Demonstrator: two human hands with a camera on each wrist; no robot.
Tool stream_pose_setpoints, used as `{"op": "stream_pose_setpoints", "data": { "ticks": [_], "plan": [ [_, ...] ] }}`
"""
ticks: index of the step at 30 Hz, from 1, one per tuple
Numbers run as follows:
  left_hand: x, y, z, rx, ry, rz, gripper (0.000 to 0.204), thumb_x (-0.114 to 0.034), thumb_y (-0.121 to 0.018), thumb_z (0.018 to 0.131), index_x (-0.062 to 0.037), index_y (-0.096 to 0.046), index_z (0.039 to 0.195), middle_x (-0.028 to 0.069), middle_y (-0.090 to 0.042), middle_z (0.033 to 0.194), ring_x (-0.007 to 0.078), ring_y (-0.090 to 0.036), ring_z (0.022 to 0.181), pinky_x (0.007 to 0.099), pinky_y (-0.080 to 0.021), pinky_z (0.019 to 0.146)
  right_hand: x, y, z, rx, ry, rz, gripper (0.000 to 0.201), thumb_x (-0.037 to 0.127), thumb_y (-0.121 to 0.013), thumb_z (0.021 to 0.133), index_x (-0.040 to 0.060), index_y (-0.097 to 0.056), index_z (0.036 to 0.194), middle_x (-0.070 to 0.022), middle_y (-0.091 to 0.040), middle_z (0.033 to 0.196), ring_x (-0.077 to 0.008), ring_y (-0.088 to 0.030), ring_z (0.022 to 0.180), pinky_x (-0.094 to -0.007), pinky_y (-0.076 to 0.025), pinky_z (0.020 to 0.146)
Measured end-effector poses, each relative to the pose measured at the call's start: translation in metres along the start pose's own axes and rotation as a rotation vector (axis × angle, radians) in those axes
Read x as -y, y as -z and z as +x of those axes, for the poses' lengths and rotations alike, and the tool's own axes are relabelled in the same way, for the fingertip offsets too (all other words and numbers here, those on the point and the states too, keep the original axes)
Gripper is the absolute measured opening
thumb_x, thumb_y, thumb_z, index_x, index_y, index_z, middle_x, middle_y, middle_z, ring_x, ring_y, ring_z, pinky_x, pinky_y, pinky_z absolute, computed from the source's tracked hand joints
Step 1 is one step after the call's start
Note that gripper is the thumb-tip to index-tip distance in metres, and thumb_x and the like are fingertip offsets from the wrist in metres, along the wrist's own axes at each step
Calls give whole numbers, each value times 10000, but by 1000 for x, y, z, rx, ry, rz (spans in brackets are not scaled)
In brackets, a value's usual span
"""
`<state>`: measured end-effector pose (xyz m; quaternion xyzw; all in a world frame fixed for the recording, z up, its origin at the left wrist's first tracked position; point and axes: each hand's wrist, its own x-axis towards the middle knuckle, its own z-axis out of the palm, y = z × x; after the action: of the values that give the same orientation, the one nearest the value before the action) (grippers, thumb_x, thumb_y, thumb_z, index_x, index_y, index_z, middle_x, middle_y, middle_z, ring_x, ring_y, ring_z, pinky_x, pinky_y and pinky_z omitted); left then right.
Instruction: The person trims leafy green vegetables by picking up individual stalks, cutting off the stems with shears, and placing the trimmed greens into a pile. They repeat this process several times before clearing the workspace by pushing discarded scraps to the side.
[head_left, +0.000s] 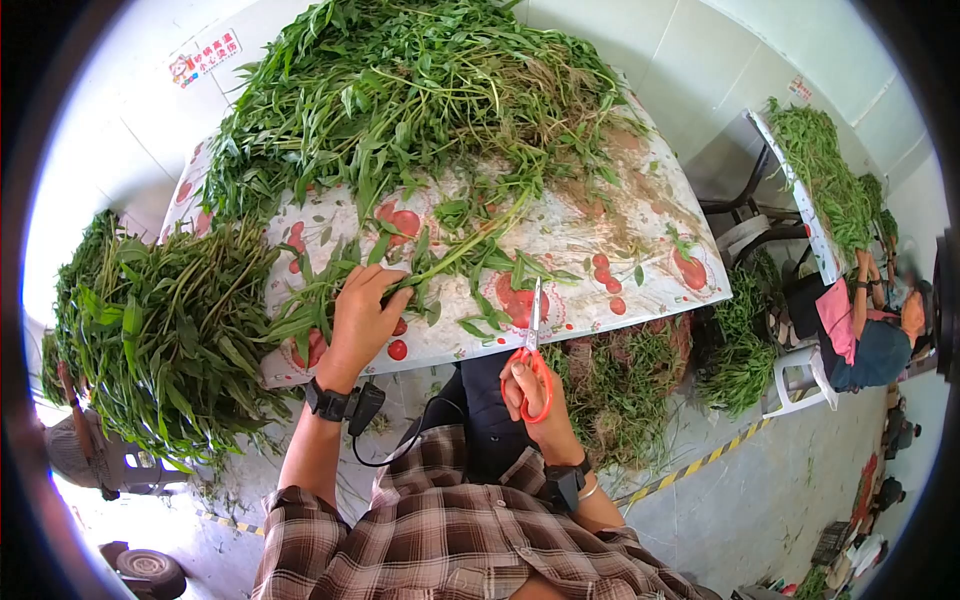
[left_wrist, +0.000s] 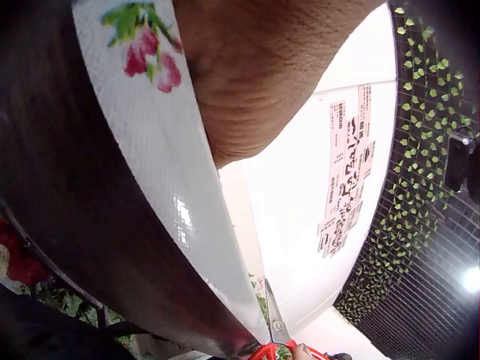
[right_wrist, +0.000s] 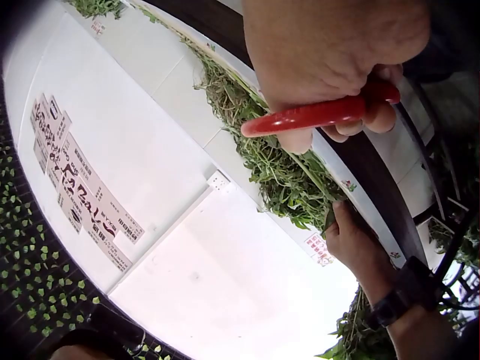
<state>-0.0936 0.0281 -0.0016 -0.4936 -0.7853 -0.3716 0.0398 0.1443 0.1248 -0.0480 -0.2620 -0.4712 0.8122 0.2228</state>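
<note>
Here's the left hand (head_left: 368, 312), just inside the table's (head_left: 455, 347) near edge, fingers curled on a stem (head_left: 470, 243) that slants away rightward to the big heap (head_left: 420, 110). Well apart from it, the right hand (head_left: 535, 395) is clamped on the scissors (head_left: 534, 335), fingers through the red handles. Those handles are out beyond the edge, the blades cross it, and the tips point away over the cloth (head_left: 650, 298); the blades look together, or nearly so.

Now the margins! That near edge cuts across in front of the checked shirt (head_left: 430, 530), with room to swing over the floor (head_left: 760, 470) on the right. Between the hands, loose leaves (head_left: 487, 322) lie along the rim, just beside the blades. Right of the scissors, printed cloth runs to the corner, a small sprig (head_left: 681, 240) on it, soil (head_left: 600, 195) strewn further back. Tight on the left: a second heap (head_left: 180, 330) crowds that corner.

Containers: below the edge, what seems a reddish sack (head_left: 683, 345), short greens (head_left: 625, 390) on it or in it, can't tell which. Far right, a dark crate (head_left: 830, 541), contents too small to read. And a white stool (head_left: 800, 375) stands beside another person (head_left: 880, 350).
</note>
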Motion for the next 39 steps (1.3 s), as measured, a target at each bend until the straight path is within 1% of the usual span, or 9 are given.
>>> {"op": "stream_pose_setpoints", "data": {
  "ticks": [11, 13, 16, 22, 27, 30, 34, 36, 39],
  "plan": [
    [-3, 4, -1, -17, -13, -36, 170, -66, -683, 781, 16, -661, 928, 146, -608, 856, 342, -551, 823, 396, -454, 732, 4, 0, -2, 9, 8, -20, 435, 424, -475, 976, -2, -531, 907, 10, -407, 571, -84, -378, 432, -221, -298, 415],
    [-4, 8, -2, -22, -11, -44, 163, -54, -675, 783, 18, -657, 928, 149, -605, 853, 347, -548, 819, 399, -451, 728, 3, 6, -2, 117, 17, 21, 521, 500, -421, 984, -9, -523, 941, 15, -394, 562, -77, -361, 430, -218, -294, 411],
    [-4, 17, -3, -35, -6, -39, 152, -33, -659, 787, 23, -649, 928, 151, -599, 850, 354, -543, 811, 404, -446, 722, 5, 8, -4, 248, 34, 83, 589, 561, -450, 954, -19, -528, 1027, 26, -434, 623, -71, -397, 472, -200, -313, 434],
    [-13, 38, -13, -76, 7, -14, 147, -6, -637, 795, 31, -638, 938, 151, -588, 847, 351, -538, 805, 400, -442, 715, 20, -8, -3, 388, 131, 44, 709, 651, -439, 913, -27, -501, 1112, 14, -410, 703, -67, -374, 553, -196, -308, 498],
    [-20, 58, -24, -86, 59, -69, 153, 20, -616, 803, 41, -632, 954, 147, -570, 826, 321, -538, 793, 373, -439, 722, 24, -7, 9, 417, 73, 112, 721, 673, -437, 900, -20, -513, 1084, 9, -417, 692, -70, -376, 544, -198, -304, 492],
    [-24, 71, -31, -59, 174, -97, 158, 40, -602, 802, 55, -620, 959, 144, -563, 819, 309, -532, 781, 349, -435, 733, 32, -2, 17, 452, 40, 153, 708, 667, -421, 910, -18, -531, 1051, 9, -434, 671, -74, -381, 512, -203, -295, 458],
    [-17, 79, -40, -146, 78, -78, 159, 39, -596, 808, 58, -620, 964, 151, -574, 840, 313, -533, 789, 351, -437, 739, 48, 4, 30, 428, -65, 123, 685, 652, -414, 922, -15, -550, 999, 15, -442, 616, -79, -377, 457, -209, -274, 412],
    [-12, 86, -45, -91, 153, -56, 158, 38, -590, 814, 64, -614, 968, 158, -576, 852, 308, -532, 794, 346, -436, 745, 62, 5, 35, 410, -103, 86, 664, 638, -410, 932, -9, -548, 983, 15, -438, 608, -75, -382, 455, -204, -268, 406],
    [-5, 90, -53, -120, 161, -117, 150, 39, -586, 816, 70, -607, 961, 157, -565, 848, 294, -524, 788, 337, -432, 745, 79, 9, 51, 428, -129, -17, 630, 610, -398, 952, -3, -543, 946, 15, -424, 578, -65, -352, 409, -201, -239, 365]
  ]
}}
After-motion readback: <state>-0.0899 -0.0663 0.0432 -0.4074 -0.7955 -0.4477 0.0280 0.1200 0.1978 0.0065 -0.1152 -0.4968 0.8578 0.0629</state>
